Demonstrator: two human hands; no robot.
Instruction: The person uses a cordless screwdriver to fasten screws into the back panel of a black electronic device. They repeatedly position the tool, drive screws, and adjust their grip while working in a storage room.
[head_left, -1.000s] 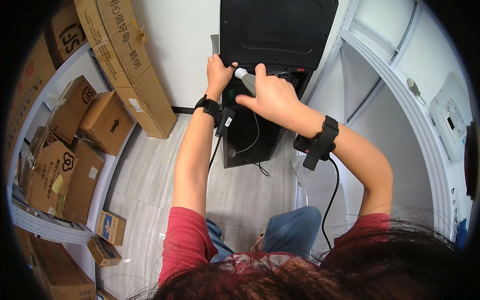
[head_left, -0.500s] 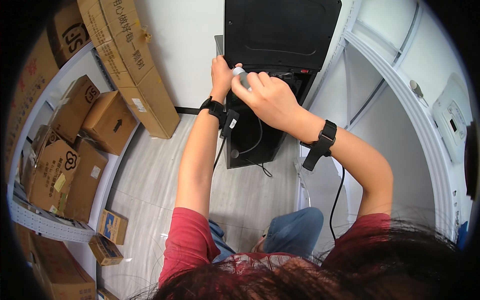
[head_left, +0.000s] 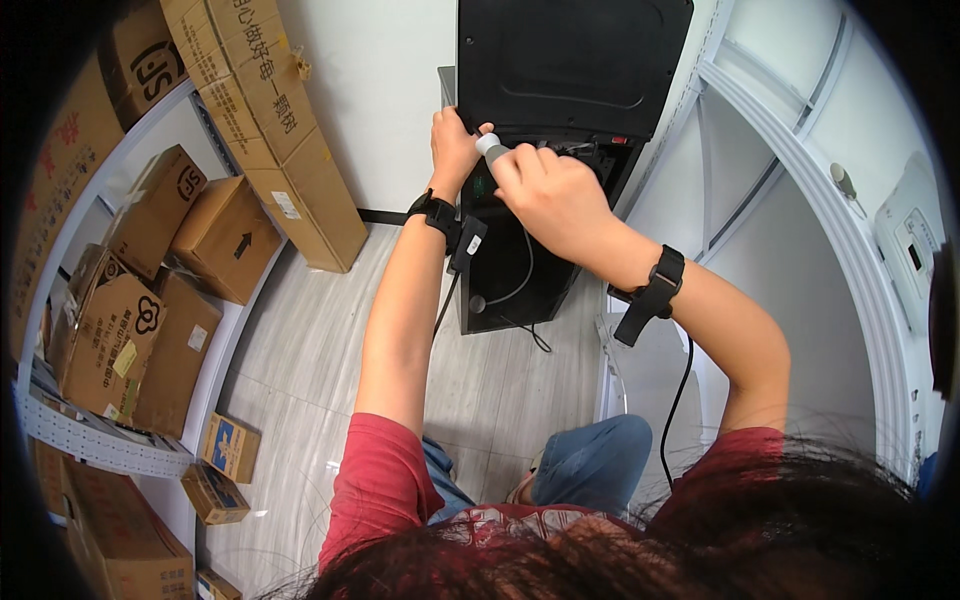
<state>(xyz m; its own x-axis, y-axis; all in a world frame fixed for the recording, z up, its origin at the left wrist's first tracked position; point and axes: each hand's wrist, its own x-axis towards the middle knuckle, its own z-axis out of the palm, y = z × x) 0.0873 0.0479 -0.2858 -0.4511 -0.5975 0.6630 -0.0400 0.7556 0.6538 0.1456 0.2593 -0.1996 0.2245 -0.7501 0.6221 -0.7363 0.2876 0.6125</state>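
Observation:
A tall black cabinet (head_left: 500, 290) stands in front of me, its upper part a raised black panel (head_left: 570, 60). Where that panel's lower left corner meets the cabinet, my left hand (head_left: 456, 150) is closed round the edge, thumb to the front and fingertips partly hidden. My right hand (head_left: 555, 195) grips a grey handheld tool with a white end (head_left: 487, 144), which points at the corner beside my left thumb. Its tip is too small to make out. Below the panel, dark inner parts (head_left: 580, 155) and a red piece (head_left: 619, 141) show.
A thin cable (head_left: 528, 270) hangs along the cabinet front, its loop on the floor. Cardboard boxes (head_left: 225, 240) fill the left shelf (head_left: 100, 445), and a tall carton (head_left: 300, 190) leans by the wall. White shelving (head_left: 790, 150) rises at right. Wires trail from my black wristbands.
The whole view has shifted slightly, so the cabinet sits a little further right. My right hand has turned and drawn back slightly, showing more of the tool. My left hand keeps its place.

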